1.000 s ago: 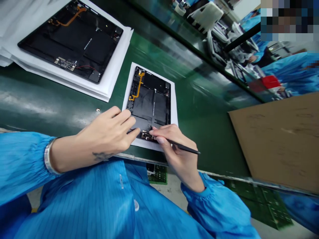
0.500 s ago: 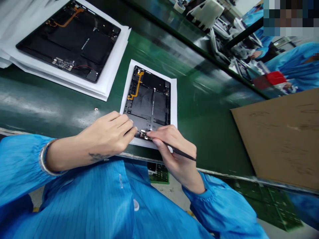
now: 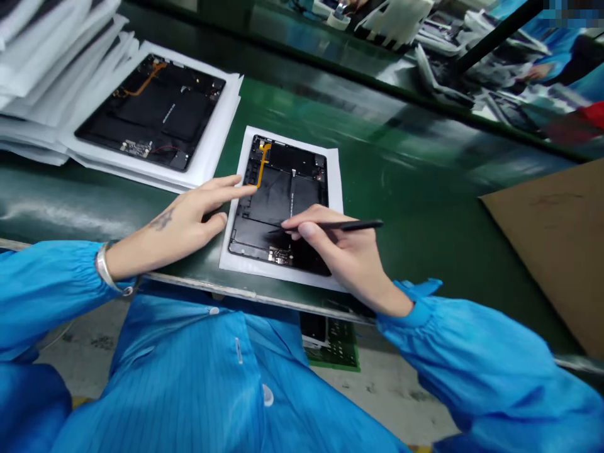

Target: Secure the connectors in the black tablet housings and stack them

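An opened black tablet housing (image 3: 264,217) lies on a white sheet (image 3: 336,189) in front of me. An orange flex cable (image 3: 262,165) runs along its upper left side, and a small circuit board (image 3: 280,255) sits at its near edge. My left hand (image 3: 198,207) is open, its fingers stretched out, the forefinger's tip at the cable's lower end. In my right hand (image 3: 337,242) is a pair of black tweezers (image 3: 356,224), gripped like a pen. Their tip points left over the lower middle of the housing; whether it touches the surface I cannot tell.
A second opened tablet housing (image 3: 155,116) rests on white sheets at the left, beside a tall stack of white sheets (image 3: 51,69). Brown cardboard (image 3: 552,245) stands at the right. Beyond a dark rail lie piled parts (image 3: 443,38), with a co-worker's hand (image 3: 540,70) near them.
My left hand has opened and moved up from the housing's near edge towards the orange cable. My right hand, with the tweezers, has lifted off the circuit board and moved up. The view has shifted.
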Action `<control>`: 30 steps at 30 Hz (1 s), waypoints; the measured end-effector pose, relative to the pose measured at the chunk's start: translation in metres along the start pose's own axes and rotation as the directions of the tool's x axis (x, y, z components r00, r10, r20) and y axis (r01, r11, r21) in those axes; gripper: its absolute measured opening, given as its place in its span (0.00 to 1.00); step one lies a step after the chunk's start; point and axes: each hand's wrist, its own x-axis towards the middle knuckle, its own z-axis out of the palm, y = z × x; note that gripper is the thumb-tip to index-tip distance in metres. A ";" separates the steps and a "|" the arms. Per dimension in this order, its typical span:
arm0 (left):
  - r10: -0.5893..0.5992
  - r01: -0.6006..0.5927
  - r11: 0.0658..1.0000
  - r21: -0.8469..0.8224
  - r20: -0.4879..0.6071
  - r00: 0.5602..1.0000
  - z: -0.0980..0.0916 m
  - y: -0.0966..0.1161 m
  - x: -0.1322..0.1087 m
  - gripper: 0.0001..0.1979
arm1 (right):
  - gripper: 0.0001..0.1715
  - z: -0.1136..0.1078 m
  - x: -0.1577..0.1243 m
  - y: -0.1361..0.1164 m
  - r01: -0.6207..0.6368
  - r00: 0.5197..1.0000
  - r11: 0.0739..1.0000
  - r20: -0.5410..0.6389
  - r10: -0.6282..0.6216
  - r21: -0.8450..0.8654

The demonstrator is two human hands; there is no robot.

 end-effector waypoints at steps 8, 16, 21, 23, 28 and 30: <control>-0.531 0.471 0.664 -0.581 0.078 0.844 0.008 0.034 0.024 0.40 | 0.14 -0.008 0.013 0.015 0.120 0.990 0.988 0.066 -0.127 0.095; -0.682 0.517 0.543 -0.662 0.012 0.731 0.017 0.051 0.053 0.43 | 0.18 -0.015 0.006 0.027 0.101 0.991 0.985 -0.106 -0.087 0.142; -0.638 0.485 0.641 -0.595 -0.061 0.768 0.013 0.052 0.056 0.34 | 0.22 -0.020 0.011 0.031 0.129 0.980 0.986 -0.163 -0.111 0.109; -0.630 0.486 0.639 -0.596 -0.043 0.776 0.011 0.052 0.054 0.34 | 0.24 -0.026 0.016 0.037 0.078 0.986 0.993 -0.155 -0.064 0.085; -0.604 0.478 0.635 -0.607 -0.005 0.797 0.013 0.046 0.061 0.30 | 0.28 -0.031 0.025 0.053 -0.041 0.985 0.991 -0.162 0.062 0.128; -0.574 0.453 0.658 -0.602 -0.010 0.819 0.015 0.040 0.066 0.24 | 0.27 -0.027 0.024 0.055 -0.018 0.975 0.987 -0.216 0.054 0.163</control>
